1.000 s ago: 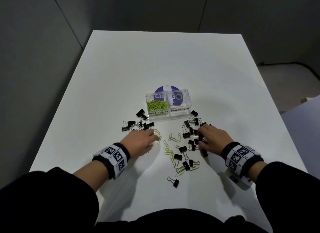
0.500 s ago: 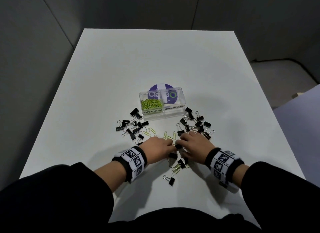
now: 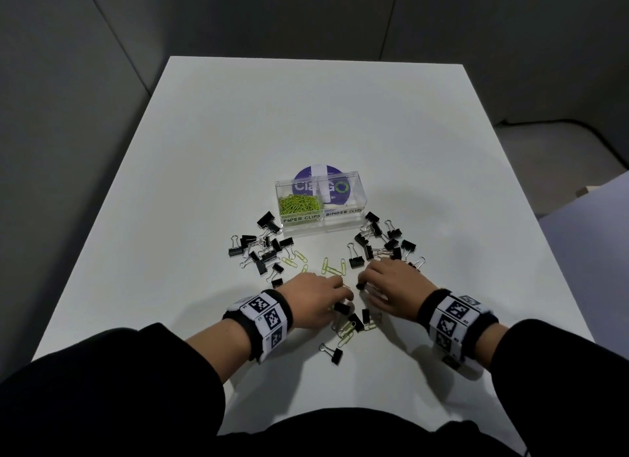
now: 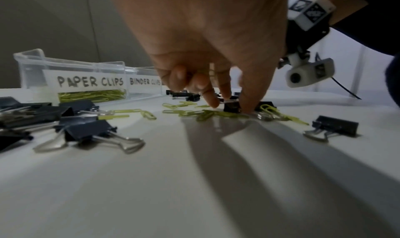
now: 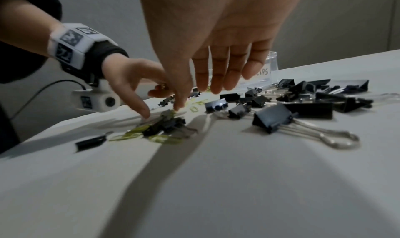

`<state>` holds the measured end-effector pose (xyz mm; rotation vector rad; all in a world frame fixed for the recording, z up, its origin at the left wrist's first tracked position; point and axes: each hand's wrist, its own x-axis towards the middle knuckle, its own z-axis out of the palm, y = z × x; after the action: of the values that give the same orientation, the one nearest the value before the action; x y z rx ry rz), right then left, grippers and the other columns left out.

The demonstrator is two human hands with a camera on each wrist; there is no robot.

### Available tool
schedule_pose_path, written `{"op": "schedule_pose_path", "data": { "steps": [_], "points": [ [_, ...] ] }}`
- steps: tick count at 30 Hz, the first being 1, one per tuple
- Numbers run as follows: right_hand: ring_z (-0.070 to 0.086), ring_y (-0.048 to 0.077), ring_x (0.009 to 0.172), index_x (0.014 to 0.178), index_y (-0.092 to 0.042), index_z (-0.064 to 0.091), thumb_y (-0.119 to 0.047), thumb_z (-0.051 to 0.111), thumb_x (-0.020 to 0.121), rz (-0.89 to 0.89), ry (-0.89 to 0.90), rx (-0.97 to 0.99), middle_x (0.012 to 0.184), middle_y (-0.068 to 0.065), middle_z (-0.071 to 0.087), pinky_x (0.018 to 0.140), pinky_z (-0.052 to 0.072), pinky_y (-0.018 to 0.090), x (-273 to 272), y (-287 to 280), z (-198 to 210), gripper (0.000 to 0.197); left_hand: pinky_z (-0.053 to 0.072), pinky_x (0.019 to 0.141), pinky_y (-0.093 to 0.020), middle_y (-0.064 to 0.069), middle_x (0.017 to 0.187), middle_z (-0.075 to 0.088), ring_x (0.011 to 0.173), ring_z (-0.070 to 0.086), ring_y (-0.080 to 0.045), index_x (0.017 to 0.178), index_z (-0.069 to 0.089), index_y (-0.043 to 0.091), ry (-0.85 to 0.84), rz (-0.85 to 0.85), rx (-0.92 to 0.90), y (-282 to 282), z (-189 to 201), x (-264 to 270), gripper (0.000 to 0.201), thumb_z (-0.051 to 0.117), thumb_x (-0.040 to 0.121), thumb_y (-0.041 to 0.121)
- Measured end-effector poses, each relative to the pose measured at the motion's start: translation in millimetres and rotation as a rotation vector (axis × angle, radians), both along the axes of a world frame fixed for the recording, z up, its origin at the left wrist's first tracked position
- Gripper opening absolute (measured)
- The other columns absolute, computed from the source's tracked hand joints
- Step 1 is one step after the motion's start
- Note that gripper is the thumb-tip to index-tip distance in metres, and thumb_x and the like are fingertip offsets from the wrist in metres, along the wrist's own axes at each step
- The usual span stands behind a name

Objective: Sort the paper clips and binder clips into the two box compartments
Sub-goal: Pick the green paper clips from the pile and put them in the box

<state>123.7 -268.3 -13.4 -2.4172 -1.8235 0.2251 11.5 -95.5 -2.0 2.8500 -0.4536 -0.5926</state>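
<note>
A clear two-part box [image 3: 361, 198] stands mid-table; its left part, labelled PAPER CLIPS, holds green paper clips [image 3: 299, 203]. Black binder clips lie in a left cluster [image 3: 262, 249] and a right cluster [image 3: 381, 242]. Loose green paper clips [image 3: 332, 267] lie between them. My left hand [image 3: 340, 293] reaches thumb and forefinger down at a small mixed pile [image 4: 232, 106], its other fingers curled round a green paper clip [image 4: 211, 72]. My right hand [image 3: 366, 283] hovers beside it with straight fingers [image 5: 218, 84], the thumb touching the same pile [image 5: 166, 122].
One binder clip [image 3: 335, 352] lies alone nearer to me. In the right wrist view, a large binder clip [image 5: 275, 120] sits close to my right palm. The white table [image 3: 306, 116] stretches bare behind the box, with grey walls around it.
Both hands have left the outer binder clip clusters and moved inward and toward me. They now meet over the small mixed pile in the middle.
</note>
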Motion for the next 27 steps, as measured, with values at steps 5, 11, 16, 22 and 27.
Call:
{"op": "schedule_pose_path", "data": {
  "steps": [5, 11, 16, 22, 27],
  "points": [
    [0.06, 0.018, 0.064, 0.086, -0.021, 0.062, -0.031, 0.075, 0.066, 0.114, 0.082, -0.071, 0.079, 0.0, 0.064, 0.053, 0.05, 0.025, -14, -21, -10, 0.026, 0.038, 0.069, -0.028, -0.002, 0.122, 0.05, 0.097, 0.057, -0.024, 0.127, 0.046, 0.02, 0.068, 0.064, 0.028, 20, -6, -1, 0.042, 0.054, 0.089, 0.036],
    [0.063, 0.031, 0.08, 0.097, -0.008, 0.06, -0.022, 0.069, 0.077, -0.048, 0.127, -0.11, 0.09, 0.011, 0.064, 0.066, 0.051, 0.033, -8, -17, -15, 0.026, 0.041, 0.073, -0.03, -0.001, 0.116, 0.054, 0.102, 0.057, -0.022, 0.116, 0.055, 0.019, 0.065, 0.146, -0.028, 22, -9, -6, 0.027, 0.046, 0.095, 0.032],
    [0.061, 0.03, 0.088, 0.107, -0.009, 0.059, -0.026, 0.067, 0.079, -0.163, 0.087, -0.099, 0.099, 0.009, 0.063, 0.073, 0.05, 0.035, 5, -22, -7, 0.033, 0.042, 0.08, -0.03, 0.0, 0.122, 0.054, 0.106, 0.055, -0.021, 0.117, 0.055, 0.016, 0.055, 0.22, -0.046, 29, -10, -15, 0.028, 0.044, 0.096, 0.03],
    [0.059, 0.02, 0.055, 0.076, -0.014, 0.059, -0.019, 0.054, 0.075, -0.083, -0.019, -0.002, 0.07, 0.001, 0.062, 0.041, 0.045, 0.024, -11, -26, -4, 0.007, 0.04, 0.073, -0.027, 0.0, 0.118, 0.051, 0.098, 0.055, -0.019, 0.122, 0.049, 0.019, 0.022, 0.256, -0.059, 35, -8, -24, 0.039, 0.051, 0.09, 0.041],
    [0.061, 0.017, 0.054, 0.077, -0.018, 0.066, -0.02, 0.066, 0.073, -0.159, -0.04, -0.014, 0.07, -0.002, 0.064, 0.033, 0.043, 0.024, -14, -26, -3, 0.004, 0.039, 0.072, -0.027, 0.002, 0.117, 0.05, 0.101, 0.054, -0.018, 0.123, 0.047, 0.021, 0.064, 0.283, -0.009, 46, -10, -26, 0.042, 0.055, 0.088, 0.042]
  ]
}}
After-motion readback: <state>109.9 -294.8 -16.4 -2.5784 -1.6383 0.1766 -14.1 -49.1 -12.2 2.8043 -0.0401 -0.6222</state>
